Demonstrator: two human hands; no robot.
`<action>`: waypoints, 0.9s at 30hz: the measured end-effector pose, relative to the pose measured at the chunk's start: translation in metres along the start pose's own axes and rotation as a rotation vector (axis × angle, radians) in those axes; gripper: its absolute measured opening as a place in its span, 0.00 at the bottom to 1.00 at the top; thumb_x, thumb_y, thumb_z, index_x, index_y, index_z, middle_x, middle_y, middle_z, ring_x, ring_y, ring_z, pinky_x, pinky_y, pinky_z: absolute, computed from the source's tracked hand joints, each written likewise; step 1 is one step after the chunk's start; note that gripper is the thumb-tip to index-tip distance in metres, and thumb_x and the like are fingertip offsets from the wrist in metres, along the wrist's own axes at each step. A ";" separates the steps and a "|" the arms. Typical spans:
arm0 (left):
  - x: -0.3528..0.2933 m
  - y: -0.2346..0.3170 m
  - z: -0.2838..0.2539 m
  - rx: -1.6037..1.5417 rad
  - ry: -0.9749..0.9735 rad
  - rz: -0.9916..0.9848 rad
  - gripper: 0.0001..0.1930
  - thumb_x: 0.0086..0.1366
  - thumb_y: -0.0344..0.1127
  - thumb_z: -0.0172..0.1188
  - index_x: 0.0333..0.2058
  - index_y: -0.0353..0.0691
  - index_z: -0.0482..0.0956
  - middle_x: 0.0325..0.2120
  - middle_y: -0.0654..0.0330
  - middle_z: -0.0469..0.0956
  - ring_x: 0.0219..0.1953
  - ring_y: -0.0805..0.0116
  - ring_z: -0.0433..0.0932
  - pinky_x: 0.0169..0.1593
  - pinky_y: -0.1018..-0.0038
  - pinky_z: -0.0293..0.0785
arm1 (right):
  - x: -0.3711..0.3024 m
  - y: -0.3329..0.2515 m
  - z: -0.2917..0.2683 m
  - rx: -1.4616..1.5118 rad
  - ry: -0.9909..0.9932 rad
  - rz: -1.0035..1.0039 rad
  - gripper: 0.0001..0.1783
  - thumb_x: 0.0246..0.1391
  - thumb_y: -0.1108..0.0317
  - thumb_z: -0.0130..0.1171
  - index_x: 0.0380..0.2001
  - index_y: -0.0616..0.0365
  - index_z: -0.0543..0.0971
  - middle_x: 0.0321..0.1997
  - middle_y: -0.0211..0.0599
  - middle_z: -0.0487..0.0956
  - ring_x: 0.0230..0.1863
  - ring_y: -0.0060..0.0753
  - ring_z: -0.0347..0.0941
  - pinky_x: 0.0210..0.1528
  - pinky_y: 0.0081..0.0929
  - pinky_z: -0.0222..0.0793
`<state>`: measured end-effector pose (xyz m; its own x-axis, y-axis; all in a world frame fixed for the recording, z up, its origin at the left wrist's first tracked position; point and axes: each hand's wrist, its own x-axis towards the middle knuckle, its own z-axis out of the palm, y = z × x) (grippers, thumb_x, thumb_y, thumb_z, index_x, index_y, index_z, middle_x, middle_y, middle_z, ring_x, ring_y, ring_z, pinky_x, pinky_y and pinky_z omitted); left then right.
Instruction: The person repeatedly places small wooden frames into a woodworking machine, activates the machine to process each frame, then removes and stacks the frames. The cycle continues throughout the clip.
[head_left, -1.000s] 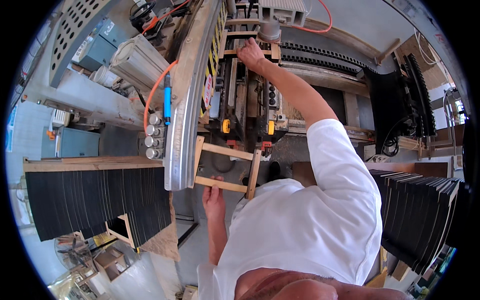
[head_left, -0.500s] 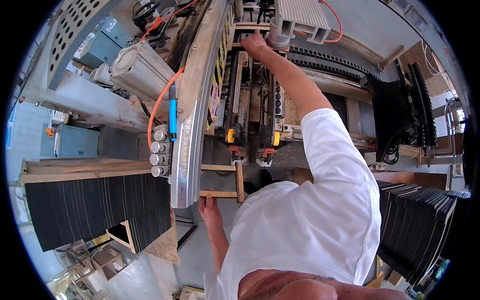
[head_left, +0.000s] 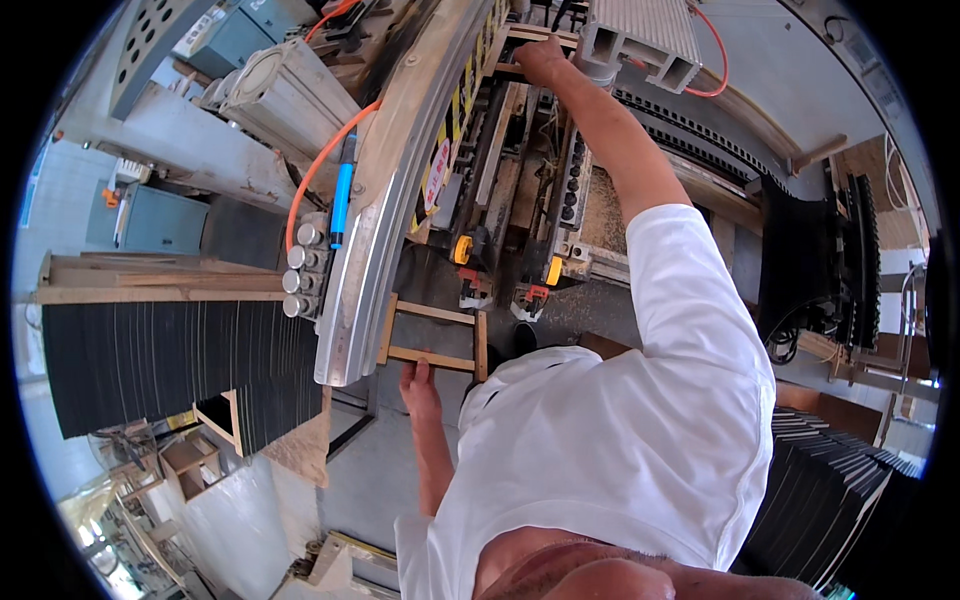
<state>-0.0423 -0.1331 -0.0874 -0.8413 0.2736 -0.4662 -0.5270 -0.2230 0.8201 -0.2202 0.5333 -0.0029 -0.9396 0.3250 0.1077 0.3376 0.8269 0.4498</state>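
Observation:
My left hand (head_left: 421,390) is closed on the near rail of a small rectangular wooden frame (head_left: 432,359), which is held level beside the rounded end of a long metal beam (head_left: 350,345). My right arm stretches out to the far end of the machine. There my right hand (head_left: 541,62) is closed on a second wooden frame (head_left: 543,37), beside a round metal cylinder. Its fingertips are partly hidden. Between the two hands run the machine's two parallel rails (head_left: 530,175), tipped with yellow knobs and red parts.
Stacks of black-sided frames stand at left (head_left: 180,370) and right (head_left: 815,500). An orange air hose (head_left: 303,190) and a blue pen-shaped object (head_left: 341,205) lie along the beam. Sawdust covers a panel (head_left: 605,215) right of the rails. An aluminium profile (head_left: 645,45) overhangs the far end.
The view has shifted and turned slightly. The left-hand frame now shows more of its far-left side past the beam. Both hands keep their holds.

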 end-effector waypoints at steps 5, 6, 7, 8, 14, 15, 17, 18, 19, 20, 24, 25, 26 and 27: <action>-0.005 -0.012 -0.004 -0.019 0.050 -0.009 0.16 0.66 0.26 0.53 0.51 0.29 0.71 0.47 0.54 0.75 0.51 0.65 0.73 0.58 0.71 0.68 | -0.023 -0.004 -0.042 0.069 0.038 -0.008 0.17 0.50 0.73 0.59 0.44 0.44 0.79 0.39 0.33 0.81 0.44 0.45 0.77 0.56 0.64 0.57; -0.009 -0.014 -0.006 -0.009 0.074 -0.004 0.16 0.66 0.26 0.53 0.52 0.29 0.70 0.47 0.54 0.76 0.51 0.65 0.73 0.58 0.72 0.68 | -0.035 -0.014 -0.071 0.234 0.046 0.038 0.16 0.50 0.73 0.58 0.43 0.44 0.80 0.38 0.34 0.81 0.44 0.45 0.77 0.56 0.64 0.57; -0.007 -0.013 -0.005 0.003 0.074 -0.002 0.16 0.66 0.26 0.53 0.52 0.30 0.70 0.47 0.54 0.76 0.51 0.65 0.73 0.58 0.72 0.68 | -0.042 -0.005 -0.081 0.236 0.011 0.048 0.15 0.51 0.72 0.57 0.43 0.44 0.80 0.38 0.35 0.81 0.42 0.45 0.77 0.55 0.63 0.57; -0.006 -0.014 -0.006 0.018 0.079 0.002 0.16 0.66 0.26 0.53 0.52 0.30 0.70 0.47 0.54 0.76 0.51 0.66 0.74 0.57 0.73 0.67 | -0.044 -0.001 -0.086 0.203 -0.037 0.043 0.15 0.50 0.72 0.58 0.42 0.45 0.80 0.39 0.35 0.81 0.43 0.46 0.77 0.54 0.63 0.58; -0.012 -0.009 -0.004 0.100 0.110 0.052 0.14 0.66 0.28 0.54 0.49 0.30 0.74 0.45 0.56 0.77 0.48 0.70 0.74 0.55 0.75 0.67 | -0.052 -0.001 -0.104 0.140 -0.140 -0.017 0.13 0.50 0.70 0.58 0.40 0.49 0.81 0.40 0.38 0.81 0.47 0.49 0.76 0.63 0.67 0.50; -0.013 -0.009 -0.005 0.101 0.123 0.069 0.14 0.66 0.28 0.54 0.49 0.30 0.74 0.45 0.57 0.77 0.47 0.70 0.74 0.54 0.76 0.67 | -0.051 -0.002 -0.102 0.186 -0.133 -0.015 0.12 0.50 0.70 0.58 0.40 0.49 0.81 0.40 0.39 0.81 0.48 0.49 0.76 0.64 0.67 0.48; -0.016 -0.007 -0.007 0.134 0.144 0.118 0.13 0.66 0.29 0.54 0.48 0.31 0.75 0.44 0.58 0.78 0.47 0.72 0.74 0.54 0.75 0.67 | -0.049 0.001 -0.097 0.232 -0.114 0.001 0.12 0.49 0.70 0.59 0.40 0.50 0.81 0.41 0.39 0.81 0.48 0.49 0.75 0.65 0.68 0.47; -0.019 -0.007 -0.011 0.166 0.156 0.148 0.13 0.67 0.29 0.54 0.48 0.32 0.75 0.44 0.59 0.78 0.46 0.72 0.74 0.53 0.75 0.68 | -0.051 -0.001 -0.099 0.234 -0.105 0.010 0.12 0.49 0.70 0.59 0.39 0.50 0.81 0.41 0.39 0.81 0.49 0.49 0.75 0.64 0.68 0.47; -0.022 -0.007 -0.015 0.198 0.169 0.178 0.13 0.67 0.30 0.54 0.49 0.33 0.75 0.44 0.60 0.79 0.46 0.72 0.74 0.53 0.74 0.68 | -0.052 -0.003 -0.101 0.236 -0.095 0.018 0.12 0.48 0.69 0.60 0.39 0.50 0.81 0.41 0.39 0.81 0.49 0.49 0.75 0.64 0.68 0.47; -0.024 -0.006 -0.020 0.218 0.188 0.176 0.13 0.67 0.29 0.53 0.49 0.33 0.74 0.44 0.59 0.78 0.46 0.72 0.74 0.53 0.75 0.68 | -0.051 -0.004 -0.105 0.258 -0.085 0.023 0.12 0.48 0.70 0.60 0.39 0.50 0.81 0.41 0.39 0.81 0.49 0.49 0.75 0.64 0.68 0.48; -0.048 0.021 -0.025 0.302 0.212 0.235 0.14 0.68 0.28 0.51 0.49 0.30 0.74 0.43 0.59 0.78 0.45 0.73 0.74 0.51 0.76 0.68 | -0.052 -0.002 -0.098 0.274 -0.087 0.073 0.11 0.48 0.70 0.58 0.37 0.50 0.81 0.39 0.40 0.81 0.47 0.49 0.76 0.63 0.65 0.50; -0.059 0.034 -0.023 0.319 0.219 0.269 0.13 0.68 0.28 0.50 0.49 0.29 0.74 0.41 0.59 0.78 0.44 0.73 0.74 0.50 0.77 0.68 | -0.050 -0.005 -0.099 0.270 -0.091 0.072 0.11 0.48 0.70 0.58 0.37 0.50 0.81 0.39 0.40 0.82 0.47 0.49 0.76 0.63 0.65 0.50; -0.068 0.047 -0.022 0.326 0.205 0.303 0.13 0.68 0.28 0.50 0.49 0.29 0.74 0.41 0.59 0.78 0.44 0.73 0.74 0.50 0.77 0.69 | -0.048 -0.007 -0.099 0.267 -0.093 0.067 0.11 0.47 0.70 0.58 0.37 0.50 0.81 0.39 0.40 0.82 0.47 0.49 0.77 0.63 0.66 0.50; -0.078 0.063 -0.022 0.332 0.199 0.343 0.13 0.68 0.28 0.49 0.49 0.29 0.74 0.41 0.59 0.78 0.44 0.73 0.74 0.49 0.77 0.69 | -0.046 -0.009 -0.098 0.250 -0.108 0.076 0.12 0.47 0.69 0.59 0.37 0.51 0.82 0.40 0.41 0.82 0.47 0.49 0.77 0.60 0.63 0.56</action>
<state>-0.0121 -0.1893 -0.0065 -0.9826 0.0461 -0.1798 -0.1776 0.0495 0.9829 -0.1852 0.4662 0.0746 -0.9039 0.4266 0.0319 0.4234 0.8814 0.2094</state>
